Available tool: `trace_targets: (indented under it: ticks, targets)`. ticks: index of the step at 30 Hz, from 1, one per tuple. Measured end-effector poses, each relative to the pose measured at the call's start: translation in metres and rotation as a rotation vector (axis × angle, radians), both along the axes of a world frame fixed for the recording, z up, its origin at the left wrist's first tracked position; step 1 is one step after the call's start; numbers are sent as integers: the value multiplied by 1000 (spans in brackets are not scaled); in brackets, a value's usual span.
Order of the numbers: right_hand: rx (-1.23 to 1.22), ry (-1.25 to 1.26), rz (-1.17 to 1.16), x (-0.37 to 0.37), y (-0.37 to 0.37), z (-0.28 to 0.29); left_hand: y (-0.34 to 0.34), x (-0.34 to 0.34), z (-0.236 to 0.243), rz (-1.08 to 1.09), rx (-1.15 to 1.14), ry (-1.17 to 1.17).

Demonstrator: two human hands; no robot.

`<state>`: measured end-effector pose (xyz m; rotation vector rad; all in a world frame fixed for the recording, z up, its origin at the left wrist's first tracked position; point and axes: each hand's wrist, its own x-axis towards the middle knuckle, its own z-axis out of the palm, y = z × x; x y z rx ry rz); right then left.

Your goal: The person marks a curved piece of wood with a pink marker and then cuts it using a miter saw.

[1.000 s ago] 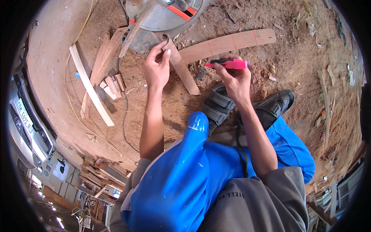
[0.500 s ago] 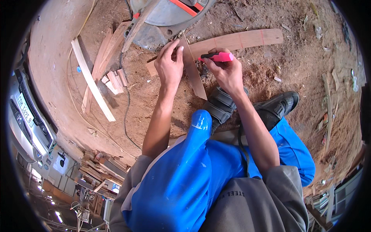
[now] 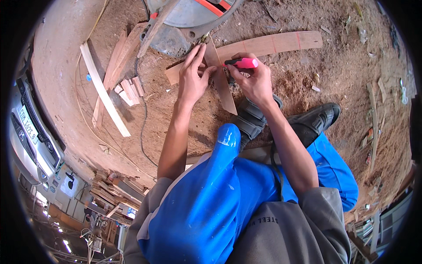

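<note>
My right hand (image 3: 255, 83) grips a pink and black marker (image 3: 247, 63), its tip at the right edge of a short thin wooden strip (image 3: 223, 90). That strip lies across a long, slightly curved board (image 3: 281, 43), which carries several red lines on its right part. My left hand (image 3: 193, 81) rests at the strip's left side, fingers stretched toward its far end and thumb on or against it. Its fingers are apart. The board's left end (image 3: 173, 75) shows beyond my left hand; the crossing point is partly covered by my fingers.
A grey machine base with orange parts (image 3: 176, 39) stands at the far side. Wooden strips (image 3: 105, 90) and small offcuts (image 3: 130, 91) lie to the left, beside a black cable (image 3: 144, 127). My dark shoes (image 3: 314, 121) are near. A parked car (image 3: 33, 132) stands far left.
My left hand has shifted slightly, its thumb coming down against the strip. My right hand and the marker have moved a little left, the tip now against the strip's edge.
</note>
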<state>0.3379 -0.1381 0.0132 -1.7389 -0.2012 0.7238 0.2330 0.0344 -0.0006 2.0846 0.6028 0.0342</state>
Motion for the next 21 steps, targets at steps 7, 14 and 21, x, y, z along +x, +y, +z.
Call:
trace_targets:
  ticks: [7,14,21]
  targets:
    - [-61,-90,55,3,2,6,0,0,-1,5,-24,-6]
    - [-26,-75,48,2,2,1,3,-1,-1,31,-118,-25]
    - [-54,-82,57,2,1,1,7,-2,-3,37,-147,-38]
